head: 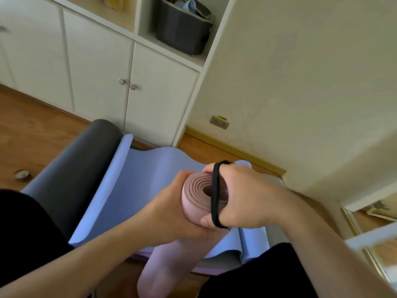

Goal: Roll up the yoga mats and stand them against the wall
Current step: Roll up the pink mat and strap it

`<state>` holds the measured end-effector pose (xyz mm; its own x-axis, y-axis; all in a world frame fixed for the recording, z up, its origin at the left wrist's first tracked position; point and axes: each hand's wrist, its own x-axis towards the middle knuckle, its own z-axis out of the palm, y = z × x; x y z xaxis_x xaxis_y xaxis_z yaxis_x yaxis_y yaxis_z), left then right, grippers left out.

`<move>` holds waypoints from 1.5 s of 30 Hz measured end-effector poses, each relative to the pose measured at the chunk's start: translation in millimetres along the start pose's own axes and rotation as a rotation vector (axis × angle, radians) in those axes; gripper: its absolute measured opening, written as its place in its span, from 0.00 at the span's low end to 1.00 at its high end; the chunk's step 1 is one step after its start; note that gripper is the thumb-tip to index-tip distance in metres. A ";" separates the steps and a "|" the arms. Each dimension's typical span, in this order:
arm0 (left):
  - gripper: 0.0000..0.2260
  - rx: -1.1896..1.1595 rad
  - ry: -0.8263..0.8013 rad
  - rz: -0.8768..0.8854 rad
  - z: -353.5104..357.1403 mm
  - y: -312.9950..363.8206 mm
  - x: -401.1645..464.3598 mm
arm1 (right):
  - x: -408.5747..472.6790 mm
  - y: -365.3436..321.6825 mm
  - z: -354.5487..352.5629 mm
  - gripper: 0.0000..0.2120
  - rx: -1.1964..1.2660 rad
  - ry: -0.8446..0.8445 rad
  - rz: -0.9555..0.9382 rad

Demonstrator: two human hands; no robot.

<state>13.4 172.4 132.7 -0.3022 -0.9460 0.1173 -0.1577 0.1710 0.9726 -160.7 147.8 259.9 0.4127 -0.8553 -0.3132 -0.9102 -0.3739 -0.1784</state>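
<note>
A rolled pink yoga mat (171,261) stands on end between my knees, its spiral top facing me. My left hand (171,214) grips the roll just below its top. My right hand (242,196) holds a black elastic band (214,196) stretched over its fingers and thumb, across the top of the roll. A blue-purple mat (146,186) lies unrolled on the floor behind it, its far end wavy. To its left lies a dark grey mat (81,166), its far end curled up.
White cabinets (103,78) with a grey bin (182,29) on a shelf stand at the back. A cream wall (300,82) with a socket (219,122) is at the right. A tape roll (22,175) lies on the wooden floor. A mirror frame (365,244) is far right.
</note>
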 end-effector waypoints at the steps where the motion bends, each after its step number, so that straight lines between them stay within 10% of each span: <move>1: 0.43 0.036 -0.052 -0.054 -2.4 -3.9 -0.3 | 2.6 5.0 11.5 0.35 0.031 -0.012 0.025; 6: 0.30 0.060 -0.313 -0.197 -30.9 17.1 2.1 | 7.7 18.5 37.6 0.21 0.140 0.051 0.060; 14: 0.09 0.768 0.133 -0.130 6.2 36.1 -3.0 | 4.9 -7.7 56.9 0.14 0.064 0.214 -0.064; 19: 0.13 0.269 0.242 -0.215 -21.7 19.4 8.9 | -5.4 3.5 71.1 0.37 0.182 0.324 0.071; 24: 0.11 -0.224 0.177 -0.436 -31.8 7.1 19.9 | -11.4 10.6 82.0 0.36 0.324 0.398 0.083; 34: 0.06 -0.146 0.247 -0.460 -17.4 -17.0 43.2 | -11.6 13.4 93.1 0.40 0.381 0.434 0.108; 39: 0.07 -0.297 0.219 -0.514 -11.3 -27.8 43.2 | -18.5 18.0 83.2 0.20 1.065 0.140 0.124; 45: 0.07 -0.246 0.125 -0.519 -13.6 -41.6 35.1 | -12.3 44.5 89.8 0.37 1.386 -0.008 0.274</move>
<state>22.1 128.4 99.1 -0.1285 -0.9166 -0.3786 -0.0280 -0.3783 0.9253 -203.0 173.8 172.0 0.2353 -0.8384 -0.4916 -0.1899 0.4564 -0.8693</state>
